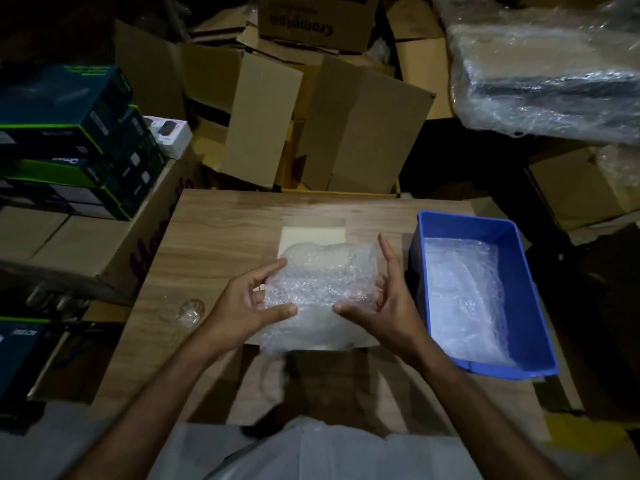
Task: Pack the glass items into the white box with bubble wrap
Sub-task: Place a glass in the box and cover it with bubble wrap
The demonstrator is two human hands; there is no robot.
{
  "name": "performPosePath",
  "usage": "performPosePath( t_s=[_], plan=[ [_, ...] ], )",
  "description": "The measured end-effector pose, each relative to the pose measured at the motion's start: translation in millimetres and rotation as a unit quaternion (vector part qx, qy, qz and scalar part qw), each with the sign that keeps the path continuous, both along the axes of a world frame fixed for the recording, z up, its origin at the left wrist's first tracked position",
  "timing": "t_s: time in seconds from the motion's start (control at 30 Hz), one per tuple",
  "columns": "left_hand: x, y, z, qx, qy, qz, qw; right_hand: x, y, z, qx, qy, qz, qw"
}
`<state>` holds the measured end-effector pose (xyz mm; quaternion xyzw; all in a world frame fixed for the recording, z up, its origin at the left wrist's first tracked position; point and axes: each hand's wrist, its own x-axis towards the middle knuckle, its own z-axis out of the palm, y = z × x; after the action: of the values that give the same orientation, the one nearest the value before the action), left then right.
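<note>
Glass items come first in view at the left: one small clear glass piece [189,311] lies bare on the bench [214,237], near the left hand [247,306] but apart from it — waiting, I'd guess, for its own wrapping. That hand's fingers [273,266] are curled round the left edge of a bundle of bubble wrap [320,292], thumb on the near side, pinching it. What is inside the bundle I cannot tell; the wrap is too cloudy. Under and behind it sits the white box [313,235], its flap open away from the person, so the bundle looks held right over the opening, ready to be pressed down. The right hand [377,306] grips the bundle's other side, thumb and lower fingers on the wrap, forefinger standing up free — the two hands squeezing it narrow enough to fit, it seems. Further right a blue tray [519,258] holds more loose bubble wrap, kept within easy reach.
</note>
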<state>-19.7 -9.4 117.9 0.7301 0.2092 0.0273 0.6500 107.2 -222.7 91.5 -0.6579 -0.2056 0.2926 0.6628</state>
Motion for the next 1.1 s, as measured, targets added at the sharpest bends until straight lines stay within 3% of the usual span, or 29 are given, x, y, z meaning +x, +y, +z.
performPosePath(
  t_s=[0.07,0.17,0.27,0.33,0.37,0.47,0.5,0.6,0.67,0.73,0.83,0.97,1.1],
  plan=[
    [1.3,-0.4,1.7,0.032,0.009,0.001,0.999,-1.5,-0.5,2.8,-0.071,-0.095,0.047,0.992],
    [3.4,2.5,-2.4,0.147,0.039,0.004,0.988,-0.9,4.4,-2.8,-0.18,-0.251,0.076,0.948],
    [3.8,9.9,-10.2,0.256,0.055,-0.019,0.965,8.6,7.9,-9.3,-0.226,-0.302,0.081,0.923],
    [2.0,14.8,-16.1,0.289,0.044,-0.039,0.956,16.9,3.4,-9.3,-0.24,-0.257,0.086,0.932],
    [1.0,16.8,-16.9,0.27,0.04,-0.058,0.96,20.0,0.2,-6.4,-0.228,-0.187,0.088,0.951],
    [-3.5,17.7,-9.3,0.08,0.065,-0.138,0.985,24.3,-7.5,5.9,-0.117,0.025,0.126,0.985],
    [-4.7,18.1,-6.7,0.035,0.088,-0.165,0.982,23.8,-6.3,9.9,-0.096,0.057,0.125,0.986],
    [-1.8,12.7,3.0,-0.025,0.133,-0.239,0.962,22.7,5.0,11.5,-0.102,0.043,0.105,0.988],
    [3.6,6.0,7.2,-0.061,0.125,-0.221,0.965,22.5,12.4,13.6,-0.082,0.056,0.084,0.992],
    [7.4,-1.2,7.0,-0.086,0.1,-0.168,0.977,22.2,14.7,11.4,-0.025,0.149,0.047,0.987],
    [2.7,-10.5,-3.8,-0.105,0.084,-0.075,0.988,11.0,9.6,1.1,0.044,0.299,0.055,0.952],
    [-7.1,-22.5,-17.5,-0.136,0.058,0.014,0.989,-11.1,10.2,-19.9,-0.009,0.236,0.061,0.97],
    [-7.8,-21.1,-19.7,-0.142,0.036,0.037,0.989,-12.8,15.1,-24.2,0.022,0.149,0.051,0.987]
  ],
)
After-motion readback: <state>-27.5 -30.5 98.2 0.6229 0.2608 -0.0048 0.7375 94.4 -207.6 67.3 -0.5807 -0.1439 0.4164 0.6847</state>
